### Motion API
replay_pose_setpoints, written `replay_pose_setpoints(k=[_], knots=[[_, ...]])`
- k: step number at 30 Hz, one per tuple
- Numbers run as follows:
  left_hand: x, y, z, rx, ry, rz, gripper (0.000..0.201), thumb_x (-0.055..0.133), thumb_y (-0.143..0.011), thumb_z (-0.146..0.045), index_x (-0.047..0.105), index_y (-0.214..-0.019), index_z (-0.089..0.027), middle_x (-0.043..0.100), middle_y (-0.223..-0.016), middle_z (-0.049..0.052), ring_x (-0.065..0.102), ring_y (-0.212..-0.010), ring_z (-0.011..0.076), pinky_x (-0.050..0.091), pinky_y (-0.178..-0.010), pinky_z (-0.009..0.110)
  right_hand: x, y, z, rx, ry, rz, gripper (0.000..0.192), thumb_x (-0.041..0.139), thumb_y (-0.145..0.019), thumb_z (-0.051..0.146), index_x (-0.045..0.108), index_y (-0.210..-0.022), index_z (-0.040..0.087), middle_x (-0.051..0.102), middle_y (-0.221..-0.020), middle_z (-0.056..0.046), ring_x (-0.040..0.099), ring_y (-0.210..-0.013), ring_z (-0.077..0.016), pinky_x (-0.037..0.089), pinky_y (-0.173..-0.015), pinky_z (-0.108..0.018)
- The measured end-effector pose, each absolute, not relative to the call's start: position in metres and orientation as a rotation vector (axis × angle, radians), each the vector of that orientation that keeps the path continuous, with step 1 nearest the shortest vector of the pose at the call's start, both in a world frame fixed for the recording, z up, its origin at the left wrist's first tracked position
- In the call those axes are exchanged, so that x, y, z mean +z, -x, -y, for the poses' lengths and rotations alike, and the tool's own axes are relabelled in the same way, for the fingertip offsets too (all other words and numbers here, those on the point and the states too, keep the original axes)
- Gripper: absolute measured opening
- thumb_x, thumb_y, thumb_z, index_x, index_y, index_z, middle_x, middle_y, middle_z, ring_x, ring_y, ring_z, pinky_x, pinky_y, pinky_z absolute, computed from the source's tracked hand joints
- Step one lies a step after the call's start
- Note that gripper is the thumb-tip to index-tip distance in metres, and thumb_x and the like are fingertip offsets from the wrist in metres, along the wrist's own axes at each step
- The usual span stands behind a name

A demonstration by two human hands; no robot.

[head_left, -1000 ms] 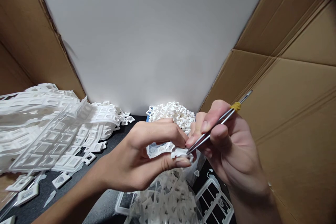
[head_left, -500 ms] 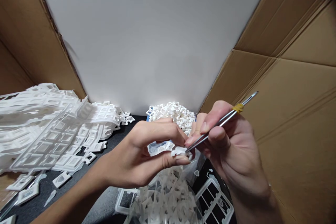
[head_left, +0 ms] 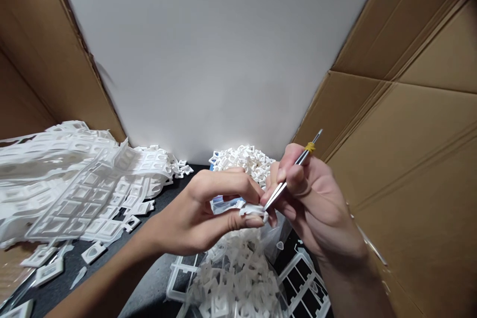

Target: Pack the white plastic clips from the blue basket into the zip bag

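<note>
My left hand pinches a small white plastic piece between thumb and fingers, above a clear bag of white frames. My right hand grips metal tweezers with a yellow band near the top. The tweezer tips touch the white piece at my left fingertips. Behind my hands a heap of small white square parts rises.
A pile of white plastic grid sheets covers the left of the dark table. Loose white pieces lie near it. Cardboard walls stand at the left and right; a white panel closes the back.
Both hands have shifted slightly left and up. The tweezers have tilted more upright, with their tips still at the white piece.
</note>
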State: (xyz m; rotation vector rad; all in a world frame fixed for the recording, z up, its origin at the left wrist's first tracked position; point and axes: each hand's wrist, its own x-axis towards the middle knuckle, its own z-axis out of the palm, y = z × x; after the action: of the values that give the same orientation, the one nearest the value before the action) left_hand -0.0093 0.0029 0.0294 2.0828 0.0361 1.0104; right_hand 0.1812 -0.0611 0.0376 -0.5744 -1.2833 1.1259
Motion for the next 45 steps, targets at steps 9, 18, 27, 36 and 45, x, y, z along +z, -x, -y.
replay_pose_setpoints(k=[9,18,27,36,45], knots=[[0.027,0.012,-0.01,1.064,-2.095,-0.06,0.002,0.076,-0.097,-0.018,0.076,-0.098,-0.016,0.08,-0.093,0.009,0.068,-0.083,0.0189,0.054,-0.076,0.035,0.038,-0.184,0.066,0.864,0.613,1.41,0.013,0.08,-0.098,0.035,0.071,-0.096,0.026,0.077,-0.078,-0.001,0.066,-0.057,-0.0145,0.056,-0.052,-0.029],[0.026,0.011,-0.009,1.233,-2.073,-0.123,0.009,0.075,-0.096,-0.015,0.07,-0.089,-0.016,0.079,-0.103,0.01,0.07,-0.088,0.0179,0.056,-0.076,0.033,0.041,-0.19,0.072,0.637,0.68,1.375,0.014,0.088,-0.091,0.027,0.078,-0.1,0.025,0.083,-0.091,-0.004,0.079,-0.075,-0.0196,0.067,-0.068,-0.032],[0.023,0.006,-0.007,1.414,-2.187,-0.119,0.008,0.075,-0.097,-0.013,0.069,-0.092,-0.016,0.075,-0.09,0.007,0.067,-0.081,0.0169,0.055,-0.074,0.033,0.045,-0.177,0.083,0.453,0.773,1.299,0.018,0.087,-0.09,0.017,0.075,-0.101,0.025,0.084,-0.089,-0.003,0.083,-0.069,-0.0196,0.071,-0.064,-0.024],[0.015,0.005,-0.007,1.971,-2.575,-0.109,0.025,0.073,-0.083,0.009,0.07,-0.096,-0.012,0.079,-0.094,0.011,0.069,-0.08,0.0192,0.054,-0.068,0.034,0.041,-0.163,0.086,0.229,0.76,1.293,0.02,0.089,-0.086,0.014,0.076,-0.098,0.024,0.084,-0.087,-0.001,0.083,-0.069,-0.0191,0.071,-0.066,-0.023],[0.014,0.001,-0.001,2.183,-2.532,-0.16,0.022,0.08,-0.078,0.005,0.07,-0.086,-0.013,0.083,-0.093,0.011,0.072,-0.075,0.0202,0.055,-0.062,0.034,0.033,-0.16,0.09,0.015,0.74,1.366,0.024,0.091,-0.084,0.012,0.078,-0.103,0.022,0.084,-0.093,-0.002,0.083,-0.082,-0.0207,0.07,-0.074,-0.029]])
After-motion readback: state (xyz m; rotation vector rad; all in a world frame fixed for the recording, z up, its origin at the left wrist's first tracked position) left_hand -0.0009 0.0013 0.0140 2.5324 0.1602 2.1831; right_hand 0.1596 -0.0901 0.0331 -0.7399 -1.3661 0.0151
